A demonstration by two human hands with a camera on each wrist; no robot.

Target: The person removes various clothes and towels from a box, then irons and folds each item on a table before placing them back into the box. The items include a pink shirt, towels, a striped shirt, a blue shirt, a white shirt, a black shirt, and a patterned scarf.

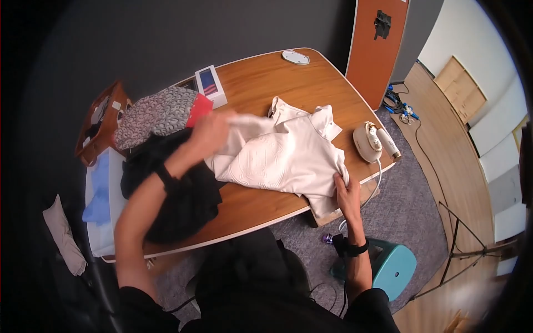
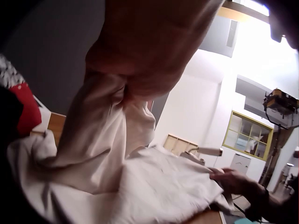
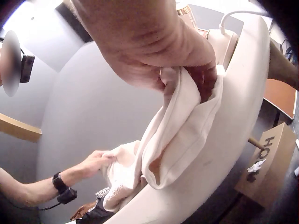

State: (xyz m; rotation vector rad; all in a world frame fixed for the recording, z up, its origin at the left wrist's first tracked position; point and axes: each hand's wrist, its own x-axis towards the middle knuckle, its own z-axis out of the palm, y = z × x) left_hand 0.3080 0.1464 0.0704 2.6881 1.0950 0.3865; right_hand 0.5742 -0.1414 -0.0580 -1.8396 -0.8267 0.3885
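Observation:
A white shirt (image 1: 277,155) with an embossed pattern lies across the front middle of the wooden table, part of it hanging over the front edge. My left hand (image 1: 210,134), blurred in the head view, grips the cloth at the shirt's left end and holds it up off the table; in the left wrist view the fabric hangs in folds below that hand. At the opposite end my right hand (image 1: 348,197) pinches the edge of the shirt by the table's front edge. The right wrist view shows a doubled hem between its thumb and fingers. A white corded iron (image 1: 366,143) stands right of the shirt.
A black garment (image 1: 166,205) lies left of the shirt, beside a grey patterned cloth (image 1: 158,114). Farther left are a brown basket (image 1: 89,145) and a white bin (image 1: 117,183) with blue cloth. A white box (image 1: 219,95) stands behind. A teal stool (image 1: 397,272) is on the floor.

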